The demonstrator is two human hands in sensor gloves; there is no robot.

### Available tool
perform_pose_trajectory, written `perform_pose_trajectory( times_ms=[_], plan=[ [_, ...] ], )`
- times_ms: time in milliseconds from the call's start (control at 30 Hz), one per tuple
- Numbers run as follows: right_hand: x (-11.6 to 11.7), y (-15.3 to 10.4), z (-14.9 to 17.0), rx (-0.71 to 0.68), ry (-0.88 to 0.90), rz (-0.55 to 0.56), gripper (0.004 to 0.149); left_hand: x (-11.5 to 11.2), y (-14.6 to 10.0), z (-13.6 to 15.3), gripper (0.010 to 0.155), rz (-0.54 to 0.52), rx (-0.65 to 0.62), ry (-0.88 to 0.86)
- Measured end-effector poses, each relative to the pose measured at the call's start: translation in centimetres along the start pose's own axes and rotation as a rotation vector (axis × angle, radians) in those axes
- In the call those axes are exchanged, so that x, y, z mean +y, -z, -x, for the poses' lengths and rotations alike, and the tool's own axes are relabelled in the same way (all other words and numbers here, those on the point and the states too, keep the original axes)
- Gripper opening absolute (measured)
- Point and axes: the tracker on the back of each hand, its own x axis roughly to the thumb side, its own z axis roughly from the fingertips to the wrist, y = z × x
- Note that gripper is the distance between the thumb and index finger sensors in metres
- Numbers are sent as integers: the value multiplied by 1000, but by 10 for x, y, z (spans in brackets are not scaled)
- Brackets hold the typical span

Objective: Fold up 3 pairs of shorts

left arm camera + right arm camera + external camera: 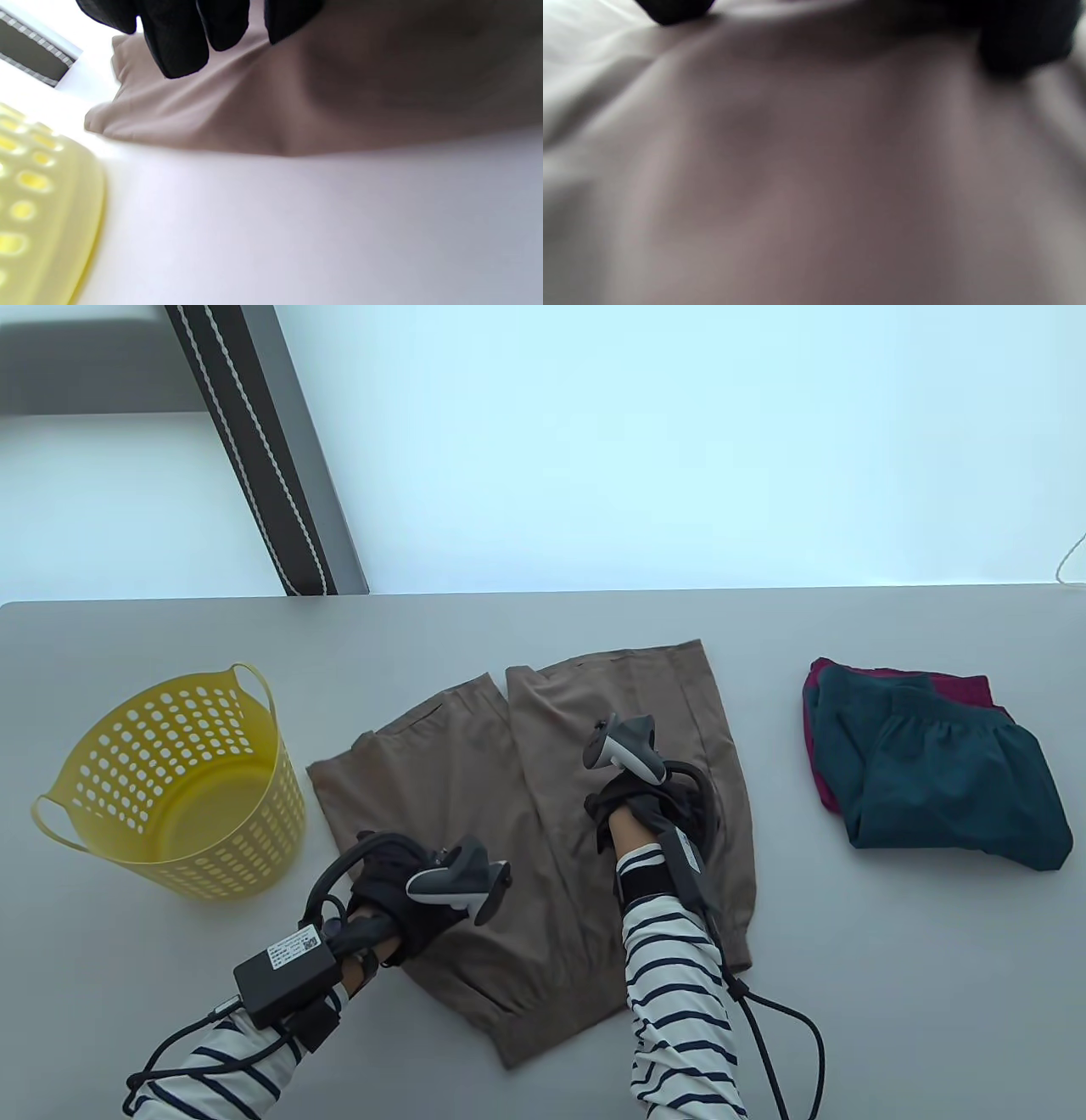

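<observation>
1. The grey table [891, 984] carried everything.
2. The brown shorts [526, 780] lay spread mid-table, waistband toward the near edge.
3. A yellow basket [170, 789] stood near the left edge.
4. The teal shorts [950, 772] lay folded on magenta shorts [963, 684] toward the right edge (2 folded).
5. The left hand [399, 891] rested on the brown cloth, fingers [178, 38] loosely extended.
6. The right hand [640, 806] pressed mid-cloth; its finger pose could not be told.

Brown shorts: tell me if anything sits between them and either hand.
Nothing visible does. Both the left hand and right hand already rest directly on the brown shorts; the yellow basket and folded pile stand apart.
</observation>
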Motion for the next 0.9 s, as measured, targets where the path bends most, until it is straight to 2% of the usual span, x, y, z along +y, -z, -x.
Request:
perform_pose_trajectory(
  times_ms=[100, 200, 300, 333, 400, 467, 533, 600, 633, 733, 767, 800, 833, 900],
  plan=[
    [5, 4, 0, -60, 8, 21, 89, 1, -21, -23, 77, -38, -161, 8],
    [10, 5, 3, -178, 26, 96, 83, 2, -31, -30, 76, -30, -293, -67],
    [11, 0, 7, -219, 21, 146, 85, 2, -27, -20, 78, -60, -307, -170],
    [7, -6, 11, -258, 44, 209, 86, 2, -24, -13, 81, -93, -240, -207],
    [-2, -20, 17, -310, 100, 314, 86, 2, -19, 0, 90, -202, -57, -167],
    [-14, -38, 26, -327, 126, 408, 85, 1, -11, 8, 93, -284, 137, 13],
    [-23, -54, 34, -307, 96, 461, 84, -2, -1, 11, 91, -277, 269, 247],
    [-26, -65, 41, -265, 26, 424, 80, -7, 12, 11, 88, -195, 330, 388],
    [-24, -66, 44, -240, -24, 363, 78, -9, 18, 11, 82, -144, 342, 418],
    [-3, -57, 49, -204, -181, 50, 75, -20, 37, 12, 55, 65, 324, 438],
    [6, -51, 49, -213, -202, -37, 75, -23, 41, 13, 55, 123, 302, 414],
    [15, -45, 45, -245, -194, -90, 82, -24, 41, 14, 56, 125, 302, 396],
    [16, -45, 40, -214, -224, -18, 84, -24, 38, 15, 56, 90, 286, 374],
    [18, -39, 32, -202, -271, -39, 88, -22, 30, 19, 58, 82, 236, 329]
  ],
)
